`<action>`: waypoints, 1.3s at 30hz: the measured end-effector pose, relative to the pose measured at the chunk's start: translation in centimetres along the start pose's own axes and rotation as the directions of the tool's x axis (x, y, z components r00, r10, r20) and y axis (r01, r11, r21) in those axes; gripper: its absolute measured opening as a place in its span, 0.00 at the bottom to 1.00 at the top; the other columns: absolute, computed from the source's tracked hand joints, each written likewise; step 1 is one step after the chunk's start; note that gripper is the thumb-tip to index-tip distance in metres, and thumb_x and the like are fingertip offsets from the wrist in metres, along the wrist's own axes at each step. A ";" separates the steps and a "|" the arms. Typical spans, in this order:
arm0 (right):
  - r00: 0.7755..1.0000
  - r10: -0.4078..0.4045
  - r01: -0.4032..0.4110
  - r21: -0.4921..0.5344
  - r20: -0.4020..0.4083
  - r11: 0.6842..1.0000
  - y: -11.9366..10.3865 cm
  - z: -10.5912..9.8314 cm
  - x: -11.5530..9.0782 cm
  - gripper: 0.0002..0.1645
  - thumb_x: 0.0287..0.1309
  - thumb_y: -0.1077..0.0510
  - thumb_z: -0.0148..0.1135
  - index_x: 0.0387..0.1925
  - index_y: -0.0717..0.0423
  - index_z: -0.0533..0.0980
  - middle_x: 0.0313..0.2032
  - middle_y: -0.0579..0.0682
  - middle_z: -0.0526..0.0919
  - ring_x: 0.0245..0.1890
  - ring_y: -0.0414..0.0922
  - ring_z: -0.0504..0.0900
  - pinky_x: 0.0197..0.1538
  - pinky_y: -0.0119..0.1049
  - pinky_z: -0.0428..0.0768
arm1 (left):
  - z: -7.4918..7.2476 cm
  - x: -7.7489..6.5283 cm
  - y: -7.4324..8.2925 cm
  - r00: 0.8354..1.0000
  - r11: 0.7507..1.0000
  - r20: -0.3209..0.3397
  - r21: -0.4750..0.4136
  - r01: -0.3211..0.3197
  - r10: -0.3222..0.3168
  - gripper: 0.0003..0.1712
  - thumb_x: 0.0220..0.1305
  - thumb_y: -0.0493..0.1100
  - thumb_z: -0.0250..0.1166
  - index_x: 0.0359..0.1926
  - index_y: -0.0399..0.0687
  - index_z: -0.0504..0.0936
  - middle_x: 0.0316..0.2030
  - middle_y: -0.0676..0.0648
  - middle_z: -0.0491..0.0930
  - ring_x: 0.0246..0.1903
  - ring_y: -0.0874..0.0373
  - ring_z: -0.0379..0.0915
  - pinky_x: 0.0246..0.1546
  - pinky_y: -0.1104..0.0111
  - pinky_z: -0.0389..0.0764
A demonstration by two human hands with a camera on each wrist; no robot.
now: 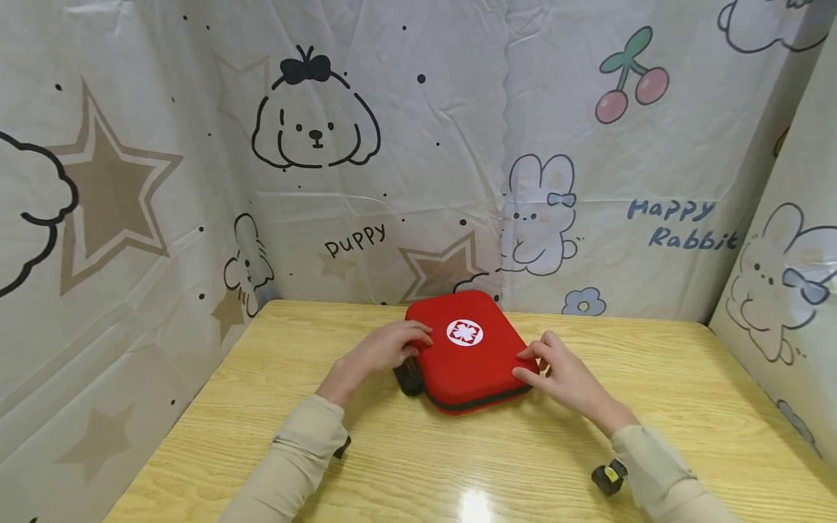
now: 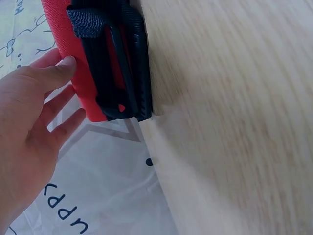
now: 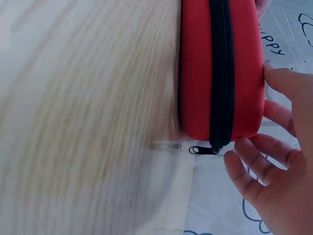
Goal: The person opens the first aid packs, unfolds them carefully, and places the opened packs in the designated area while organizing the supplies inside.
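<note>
A red zip-up first-aid case with a white round emblem lies on the table, turned slightly askew. My left hand rests its fingers on the case's left edge. In the left wrist view, a black strap handle runs along that side, beside the thumb. My right hand touches the right front corner, thumb on top. A black zipper circles the side in the right wrist view, and its pull hangs near the fingertips of the right hand. The case looks closed.
The light wood table ends at a back edge close behind the case. A pale printed cloth with cartoon animals hangs behind and along both sides. A black wrist device is by the right sleeve.
</note>
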State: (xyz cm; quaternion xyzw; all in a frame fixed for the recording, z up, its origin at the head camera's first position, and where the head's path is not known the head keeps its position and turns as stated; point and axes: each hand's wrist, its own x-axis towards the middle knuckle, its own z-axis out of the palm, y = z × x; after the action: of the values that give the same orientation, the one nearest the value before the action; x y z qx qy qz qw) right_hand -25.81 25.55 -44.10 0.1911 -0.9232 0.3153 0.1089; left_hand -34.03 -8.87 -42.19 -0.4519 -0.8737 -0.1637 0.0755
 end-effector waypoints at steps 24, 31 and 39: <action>0.996 -0.089 0.088 0.033 0.001 0.996 -0.2 0.8 1.0 0.10 0.61 0.52 0.69 0.44 0.47 0.83 0.45 0.44 0.75 0.41 0.44 0.76 0.37 0.32 0.79 | 1.6 3.9 5.0 0.993 0.997 0.100 0.057 0.051 -0.056 0.19 0.69 0.58 0.61 0.55 0.59 0.83 0.57 0.56 0.79 0.61 0.61 0.71 0.63 0.59 0.70; 0.994 -0.109 0.110 0.008 -0.020 0.994 -1.0 1.4 1.1 0.12 0.59 0.51 0.70 0.44 0.49 0.83 0.43 0.44 0.74 0.39 0.43 0.77 0.42 0.39 0.80 | 2.7 4.5 5.3 0.980 0.984 0.105 0.079 0.159 -0.167 0.29 0.67 0.67 0.56 0.62 0.61 0.77 0.64 0.55 0.72 0.67 0.59 0.64 0.67 0.55 0.64; 0.996 -0.092 0.091 0.066 0.004 0.994 -0.3 0.8 0.7 0.11 0.61 0.50 0.68 0.44 0.46 0.82 0.46 0.42 0.77 0.41 0.41 0.78 0.40 0.33 0.81 | 4.2 4.9 5.8 0.976 0.972 0.077 0.137 0.191 -0.203 0.31 0.69 0.71 0.49 0.63 0.64 0.74 0.67 0.55 0.67 0.68 0.55 0.61 0.67 0.52 0.62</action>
State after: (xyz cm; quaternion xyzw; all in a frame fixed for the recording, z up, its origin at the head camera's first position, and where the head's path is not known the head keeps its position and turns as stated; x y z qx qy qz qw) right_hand -26.38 24.63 -44.34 0.2378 -0.9029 0.3396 0.1135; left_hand -32.06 -0.54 -43.49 -0.3640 -0.9255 -0.0931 0.0480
